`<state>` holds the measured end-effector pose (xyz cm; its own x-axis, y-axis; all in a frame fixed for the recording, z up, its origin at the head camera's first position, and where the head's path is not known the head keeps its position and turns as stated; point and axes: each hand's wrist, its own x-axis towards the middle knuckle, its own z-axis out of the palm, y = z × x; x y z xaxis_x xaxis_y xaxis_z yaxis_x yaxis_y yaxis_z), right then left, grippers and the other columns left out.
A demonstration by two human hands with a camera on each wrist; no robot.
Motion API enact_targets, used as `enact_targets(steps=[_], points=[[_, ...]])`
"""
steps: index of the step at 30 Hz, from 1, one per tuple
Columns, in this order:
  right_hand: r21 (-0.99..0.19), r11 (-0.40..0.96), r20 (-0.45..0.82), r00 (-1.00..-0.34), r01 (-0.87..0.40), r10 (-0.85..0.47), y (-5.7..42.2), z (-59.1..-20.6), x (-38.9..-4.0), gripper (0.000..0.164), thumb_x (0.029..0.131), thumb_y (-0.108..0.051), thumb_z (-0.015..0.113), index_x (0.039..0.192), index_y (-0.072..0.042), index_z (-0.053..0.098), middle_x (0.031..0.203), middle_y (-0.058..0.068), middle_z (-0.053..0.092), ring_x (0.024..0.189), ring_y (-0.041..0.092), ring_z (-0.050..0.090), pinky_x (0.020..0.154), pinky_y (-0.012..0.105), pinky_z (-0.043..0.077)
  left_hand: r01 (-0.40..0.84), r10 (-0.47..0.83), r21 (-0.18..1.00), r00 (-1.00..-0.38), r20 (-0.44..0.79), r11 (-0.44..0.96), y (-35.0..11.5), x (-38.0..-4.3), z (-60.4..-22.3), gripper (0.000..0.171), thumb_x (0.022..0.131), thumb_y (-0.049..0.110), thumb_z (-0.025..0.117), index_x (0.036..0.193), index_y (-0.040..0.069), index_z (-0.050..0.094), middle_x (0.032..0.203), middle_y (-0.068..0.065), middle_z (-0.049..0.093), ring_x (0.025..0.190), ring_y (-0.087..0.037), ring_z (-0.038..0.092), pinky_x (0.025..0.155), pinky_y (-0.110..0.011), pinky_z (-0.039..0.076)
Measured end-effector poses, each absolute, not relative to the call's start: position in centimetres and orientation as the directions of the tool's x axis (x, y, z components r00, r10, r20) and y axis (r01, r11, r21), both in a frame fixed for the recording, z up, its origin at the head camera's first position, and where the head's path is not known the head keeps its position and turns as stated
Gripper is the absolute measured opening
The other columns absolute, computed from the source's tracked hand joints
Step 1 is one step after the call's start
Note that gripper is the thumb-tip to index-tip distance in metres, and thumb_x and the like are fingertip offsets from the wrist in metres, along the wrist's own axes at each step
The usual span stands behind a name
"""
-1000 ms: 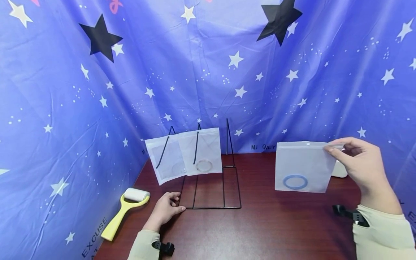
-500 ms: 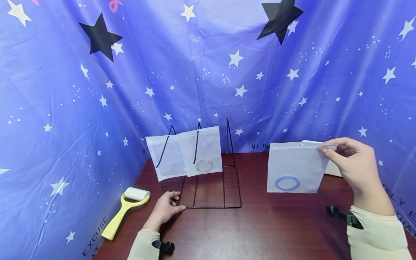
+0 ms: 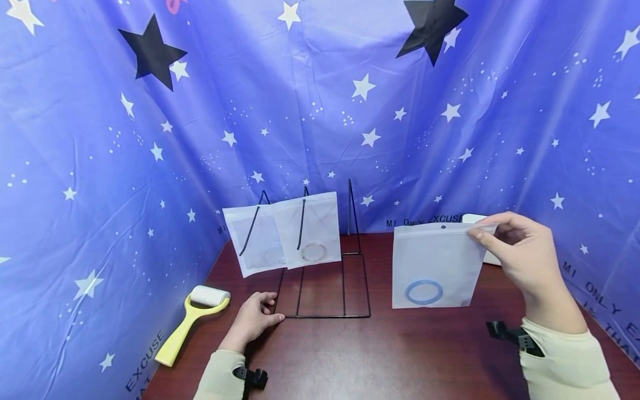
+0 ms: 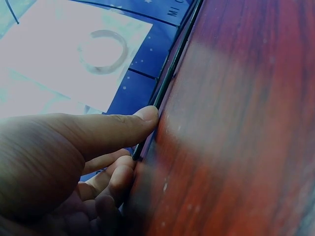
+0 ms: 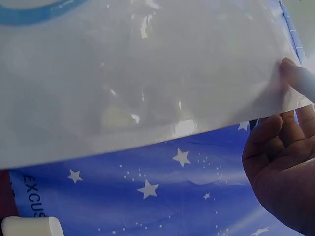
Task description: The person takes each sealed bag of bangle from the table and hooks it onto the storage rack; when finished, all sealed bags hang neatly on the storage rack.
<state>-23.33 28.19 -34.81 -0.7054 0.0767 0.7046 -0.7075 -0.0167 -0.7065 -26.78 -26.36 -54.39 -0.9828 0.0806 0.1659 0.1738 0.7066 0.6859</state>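
Observation:
My right hand [image 3: 531,253] pinches the upper right corner of a whitish zip bag [image 3: 445,261], which hangs above the table with a blue ring [image 3: 424,291] low inside. The bag has a small hole in its top edge. With thumb and fingers, my left hand [image 3: 254,315] holds the front left corner of a black wire display rack [image 3: 327,317]. Two similar bags hang on the rack's left and middle hooks: a left bag [image 3: 254,239] and a middle bag [image 3: 320,222] with a pale ring [image 3: 314,252]. No bag hangs on the right hook [image 3: 356,216].
A yellow-handled roller [image 3: 186,325] with a white head lies left of the rack. Partly hidden behind my right hand is a white object [image 3: 492,258]. Blue starry cloth [image 3: 370,111] surrounds the dark red table [image 3: 350,361].
My right hand has carried the zip bag leftward, closer to the rack, and slightly lower. More of the white object behind it has come into view. My left hand stays at the rack's corner.

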Motion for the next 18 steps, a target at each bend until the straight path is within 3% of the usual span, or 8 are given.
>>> enact_targets(steps=[8, 18], points=[[-0.717, 0.017, 0.697, -0.717, -0.697, 0.008, 27.4, -34.7, -23.6, 0.015, 0.084, 0.025, 0.071, 0.097, 0.018, 0.069, 0.081, 0.012, 0.074, 0.065, 0.015, 0.061, 0.058, 0.022, 0.046, 0.171, 0.079, 0.689, -0.983, 0.164, 0.705, -26.3, -26.8, -54.4, 0.058, 0.075, 0.017, 0.096, 0.126, 0.002, 0.072, 0.099, 0.001, 0.064, 0.08, -0.012, 0.058, 0.073, -0.029, 0.05], [-0.722, -0.016, 0.691, -0.722, -0.692, 0.027, 25.5, -34.4, -24.1, 0.014, 0.084, 0.026, 0.07, 0.095, 0.018, 0.067, 0.082, 0.01, 0.074, 0.066, 0.014, 0.061, 0.059, 0.022, 0.045, 0.155, 0.073, 0.688, -0.986, 0.147, 0.709, -26.3, -26.7, -54.1, 0.058, 0.076, 0.017, 0.095, 0.128, 0.003, 0.071, 0.101, 0.0, 0.064, 0.081, -0.013, 0.058, 0.074, -0.03, 0.049]])
